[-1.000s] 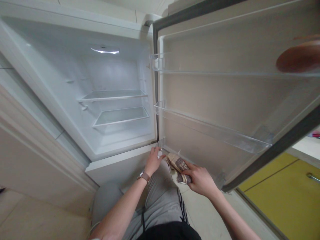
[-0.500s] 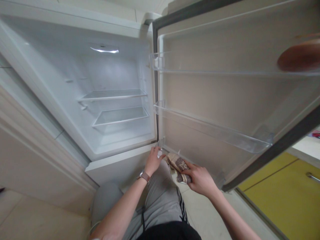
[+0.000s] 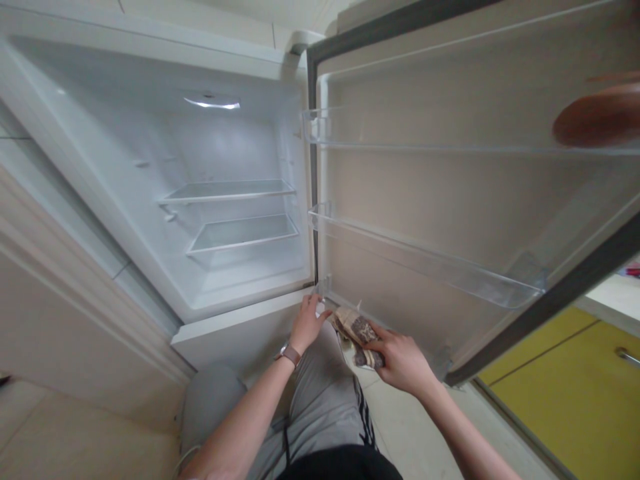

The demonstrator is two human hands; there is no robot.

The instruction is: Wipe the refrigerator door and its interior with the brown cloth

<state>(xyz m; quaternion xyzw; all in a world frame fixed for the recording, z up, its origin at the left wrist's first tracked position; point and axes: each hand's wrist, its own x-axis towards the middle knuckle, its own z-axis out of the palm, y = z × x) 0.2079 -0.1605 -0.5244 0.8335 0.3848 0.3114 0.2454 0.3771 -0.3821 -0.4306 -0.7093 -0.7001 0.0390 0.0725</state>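
An empty white fridge (image 3: 125,220) stands open in front of me, its door (image 3: 450,220) swung out to the right. My left hand (image 3: 307,323), with a watch on its wrist, grips the left end of the door's lowest clear bin (image 3: 325,293). My right hand (image 3: 400,363) presses a crumpled brown patterned cloth (image 3: 357,330) against that bin, its fingers closed on the cloth.
Two glass shelves (image 3: 230,190) sit inside the fridge. Clear door bins (image 3: 425,263) run across the door, and a brown rounded object (image 3: 595,120) rests in the top one. A yellow cabinet (image 3: 575,393) stands at lower right. My knees are under my arms.
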